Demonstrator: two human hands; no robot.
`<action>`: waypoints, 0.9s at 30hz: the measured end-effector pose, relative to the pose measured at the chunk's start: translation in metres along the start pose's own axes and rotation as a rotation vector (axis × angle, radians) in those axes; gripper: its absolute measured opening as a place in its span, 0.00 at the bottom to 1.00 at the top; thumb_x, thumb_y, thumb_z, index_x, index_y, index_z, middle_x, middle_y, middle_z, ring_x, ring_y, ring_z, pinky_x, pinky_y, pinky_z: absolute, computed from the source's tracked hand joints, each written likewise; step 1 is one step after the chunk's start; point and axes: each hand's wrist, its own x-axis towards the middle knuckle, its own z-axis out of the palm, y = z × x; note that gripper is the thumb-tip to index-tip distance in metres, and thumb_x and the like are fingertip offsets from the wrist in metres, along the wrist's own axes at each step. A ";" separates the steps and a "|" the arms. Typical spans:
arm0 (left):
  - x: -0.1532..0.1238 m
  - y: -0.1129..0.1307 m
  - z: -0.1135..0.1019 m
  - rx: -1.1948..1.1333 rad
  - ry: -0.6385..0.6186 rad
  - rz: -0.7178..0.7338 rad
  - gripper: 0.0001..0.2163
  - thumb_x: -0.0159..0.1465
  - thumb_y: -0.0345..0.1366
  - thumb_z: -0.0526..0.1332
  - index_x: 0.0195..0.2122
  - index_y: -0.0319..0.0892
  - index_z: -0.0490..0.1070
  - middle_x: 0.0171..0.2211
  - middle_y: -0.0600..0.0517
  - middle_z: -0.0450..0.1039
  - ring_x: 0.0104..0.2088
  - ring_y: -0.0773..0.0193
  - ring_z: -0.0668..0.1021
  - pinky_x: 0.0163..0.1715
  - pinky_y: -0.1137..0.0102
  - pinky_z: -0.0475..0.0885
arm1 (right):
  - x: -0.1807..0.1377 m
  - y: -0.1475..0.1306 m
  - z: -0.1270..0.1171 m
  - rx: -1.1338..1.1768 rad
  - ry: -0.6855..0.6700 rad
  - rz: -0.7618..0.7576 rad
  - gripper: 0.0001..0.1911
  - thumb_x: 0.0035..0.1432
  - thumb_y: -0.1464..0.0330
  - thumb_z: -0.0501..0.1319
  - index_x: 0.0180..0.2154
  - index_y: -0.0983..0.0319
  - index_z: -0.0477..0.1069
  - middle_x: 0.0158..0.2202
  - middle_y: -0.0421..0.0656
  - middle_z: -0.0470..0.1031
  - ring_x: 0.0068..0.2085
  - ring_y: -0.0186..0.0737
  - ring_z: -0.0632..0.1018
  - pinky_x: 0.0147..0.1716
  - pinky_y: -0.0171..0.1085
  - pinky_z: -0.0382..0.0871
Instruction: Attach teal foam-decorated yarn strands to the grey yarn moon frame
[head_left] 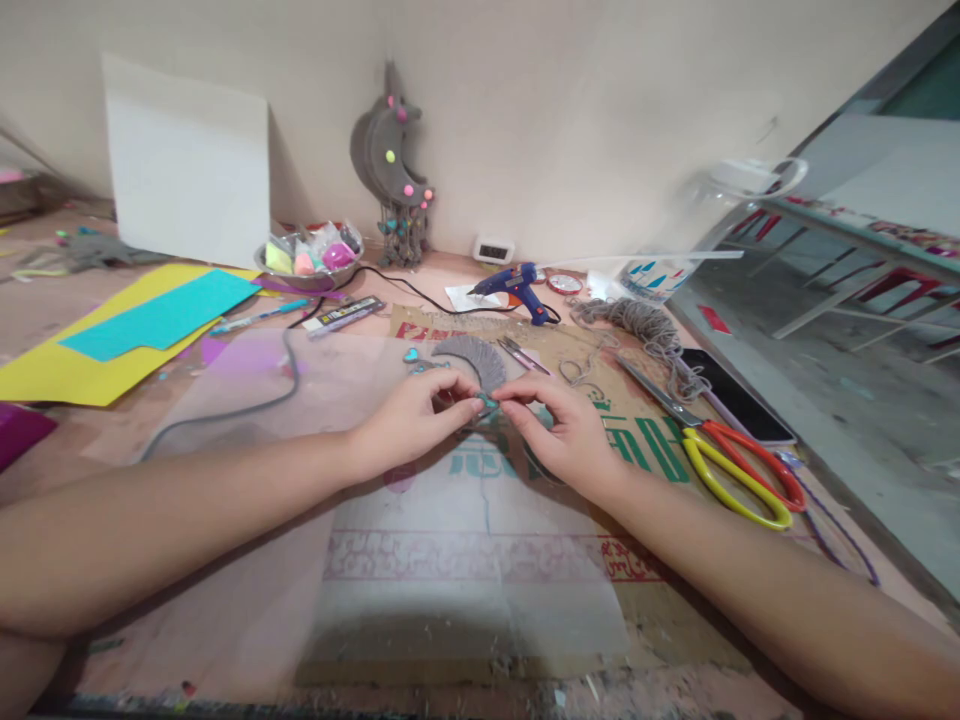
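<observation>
Just below a grey yarn-wrapped crescent moon [480,358], my two hands meet over the worktop. Thumb and forefinger of my left hand [431,412] pinch a small teal piece [487,403] from the left. My right hand [559,425] pinches the same piece from the right, its other fingers curled. The fingertips cover much of the piece, so its exact shape cannot be made out. A teal heart [411,355] lies just beyond my left hand. Beneath both hands is a translucent sheet [465,600] over printed cardboard.
Behind lie a blue glue gun [517,290], a bowl of coloured clay packets [311,260] and a small clock [494,248]. On the right are scissors [720,450], grey yarn [637,325] and a phone [739,395]. A decorated moon [386,150] hangs on the wall. Coloured sheets [157,315] lie left.
</observation>
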 end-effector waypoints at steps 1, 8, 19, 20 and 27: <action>0.000 0.001 0.000 0.002 0.000 0.002 0.08 0.64 0.39 0.58 0.34 0.39 0.70 0.30 0.52 0.72 0.32 0.66 0.74 0.32 0.72 0.68 | 0.000 0.000 0.000 -0.008 -0.009 -0.002 0.06 0.61 0.71 0.58 0.38 0.59 0.73 0.34 0.40 0.78 0.34 0.36 0.77 0.36 0.36 0.72; -0.001 0.004 -0.001 0.004 -0.002 0.012 0.07 0.64 0.37 0.58 0.33 0.39 0.70 0.30 0.52 0.73 0.32 0.66 0.74 0.32 0.72 0.68 | 0.000 -0.001 -0.001 -0.052 -0.047 -0.050 0.07 0.62 0.71 0.57 0.39 0.58 0.72 0.35 0.42 0.78 0.37 0.38 0.77 0.38 0.40 0.71; 0.000 0.003 -0.001 -0.010 -0.010 0.003 0.08 0.64 0.38 0.58 0.33 0.39 0.70 0.30 0.53 0.73 0.31 0.67 0.73 0.32 0.72 0.68 | -0.004 0.003 0.004 -0.058 -0.034 -0.004 0.05 0.62 0.71 0.58 0.41 0.58 0.67 0.32 0.40 0.73 0.30 0.35 0.73 0.32 0.36 0.69; 0.000 0.003 -0.001 -0.017 -0.011 0.004 0.08 0.64 0.38 0.58 0.32 0.39 0.70 0.29 0.53 0.72 0.31 0.67 0.73 0.32 0.72 0.68 | -0.005 0.003 0.005 -0.036 -0.014 0.021 0.07 0.61 0.70 0.58 0.43 0.58 0.65 0.32 0.40 0.72 0.29 0.34 0.73 0.31 0.36 0.69; 0.001 0.001 0.000 -0.004 0.001 -0.010 0.08 0.64 0.38 0.58 0.32 0.39 0.69 0.29 0.53 0.71 0.31 0.67 0.73 0.32 0.72 0.67 | -0.004 0.005 0.004 0.040 0.014 0.069 0.14 0.62 0.68 0.58 0.50 0.57 0.61 0.41 0.42 0.68 0.29 0.32 0.70 0.32 0.37 0.67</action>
